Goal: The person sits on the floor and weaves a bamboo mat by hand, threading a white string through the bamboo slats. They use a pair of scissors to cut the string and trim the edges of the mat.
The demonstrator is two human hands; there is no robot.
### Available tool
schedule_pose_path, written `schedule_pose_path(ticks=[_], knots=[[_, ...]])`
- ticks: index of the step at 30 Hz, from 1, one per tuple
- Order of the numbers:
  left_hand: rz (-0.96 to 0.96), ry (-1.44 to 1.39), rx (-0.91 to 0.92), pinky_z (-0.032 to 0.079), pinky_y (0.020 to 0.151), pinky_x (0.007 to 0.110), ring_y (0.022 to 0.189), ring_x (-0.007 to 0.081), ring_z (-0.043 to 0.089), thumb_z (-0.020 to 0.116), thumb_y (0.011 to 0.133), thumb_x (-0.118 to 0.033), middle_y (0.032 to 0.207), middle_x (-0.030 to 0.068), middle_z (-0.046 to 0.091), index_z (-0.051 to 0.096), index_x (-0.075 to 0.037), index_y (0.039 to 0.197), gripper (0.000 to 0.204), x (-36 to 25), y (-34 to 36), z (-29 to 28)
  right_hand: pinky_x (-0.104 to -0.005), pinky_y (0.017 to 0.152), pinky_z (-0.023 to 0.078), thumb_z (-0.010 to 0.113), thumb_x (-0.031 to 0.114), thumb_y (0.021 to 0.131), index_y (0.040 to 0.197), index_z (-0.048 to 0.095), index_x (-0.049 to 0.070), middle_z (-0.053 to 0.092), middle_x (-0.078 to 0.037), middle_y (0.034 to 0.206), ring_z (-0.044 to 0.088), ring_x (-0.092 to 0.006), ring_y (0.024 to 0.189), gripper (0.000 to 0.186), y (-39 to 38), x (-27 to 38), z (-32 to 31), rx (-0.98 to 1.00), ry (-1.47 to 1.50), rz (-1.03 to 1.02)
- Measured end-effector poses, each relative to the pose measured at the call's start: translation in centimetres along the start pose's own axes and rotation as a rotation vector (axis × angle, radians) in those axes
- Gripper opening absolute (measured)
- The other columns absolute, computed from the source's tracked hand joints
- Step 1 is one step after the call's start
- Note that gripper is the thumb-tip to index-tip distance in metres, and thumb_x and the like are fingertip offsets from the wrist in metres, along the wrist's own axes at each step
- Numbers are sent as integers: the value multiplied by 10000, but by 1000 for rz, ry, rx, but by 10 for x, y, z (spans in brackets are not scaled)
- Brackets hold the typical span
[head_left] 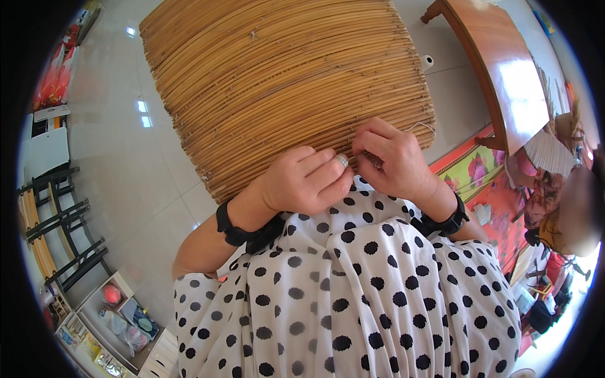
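A large mat of thin golden-brown stalks (277, 82), bound in rows with small knots, stretches out in front of me. Its near edge meets my lap. At that edge my left hand (309, 179) is closed with curled fingers, a silvery band (341, 160) round one of them. Close beside it, my right hand (394, 160) pinches at the outer stalks, thumb and forefinger together. What lies between the fingertips is too small to make out. A loose white string (423, 126) curls over the mat's right end.
A glossy wooden table (498, 63) stands at the far right, near a white roll (427, 62). Red floral cloth (488, 205) lies to the right, with another person (554, 201) beyond. Black-framed folding furniture (60, 220) and an open drawer of bags (126, 321) are at left.
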State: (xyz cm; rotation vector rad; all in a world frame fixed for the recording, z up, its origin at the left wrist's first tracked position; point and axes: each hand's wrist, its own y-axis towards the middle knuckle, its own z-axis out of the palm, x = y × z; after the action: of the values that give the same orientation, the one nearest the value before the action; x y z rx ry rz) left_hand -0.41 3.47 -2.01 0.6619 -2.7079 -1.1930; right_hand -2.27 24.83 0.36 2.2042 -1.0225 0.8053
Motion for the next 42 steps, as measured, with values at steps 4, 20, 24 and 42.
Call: schedule_pose_path(ticks=[4,20,24,42], knots=[[-115,-79,37,503,560,265,707,186,641,715,729,-71,844,62,616,704,-43,898,172,0,-1,-7,-380,564,527,645,34,712,816,645,59,603,-70,859,622,-294,649,107,-1,0,-4,11,-42,2],[-367,-87,304,481,517,307,639,184,608,736,713,-69,818,42,585,678,-63,811,114,-6,-9,-37,-374,563,512,599,37,714,751,603,27,577,-73,820,616,-285,632,39,-10,4,-33,186,-326,37],[-506,-282,220,512,544,313,654,202,637,810,714,-77,856,49,613,657,-70,793,172,-5,-5,-34,-325,564,494,547,-33,724,792,623,15,656,-105,863,621,-251,655,113,-5,7,-26,180,161,131],[-558,-468,421,507,564,364,656,279,640,794,768,-89,771,90,642,571,-25,785,233,0,-1,-21,-439,539,466,589,72,681,733,532,41,552,-116,687,579,-349,628,83,7,0,-6,288,-95,-97]])
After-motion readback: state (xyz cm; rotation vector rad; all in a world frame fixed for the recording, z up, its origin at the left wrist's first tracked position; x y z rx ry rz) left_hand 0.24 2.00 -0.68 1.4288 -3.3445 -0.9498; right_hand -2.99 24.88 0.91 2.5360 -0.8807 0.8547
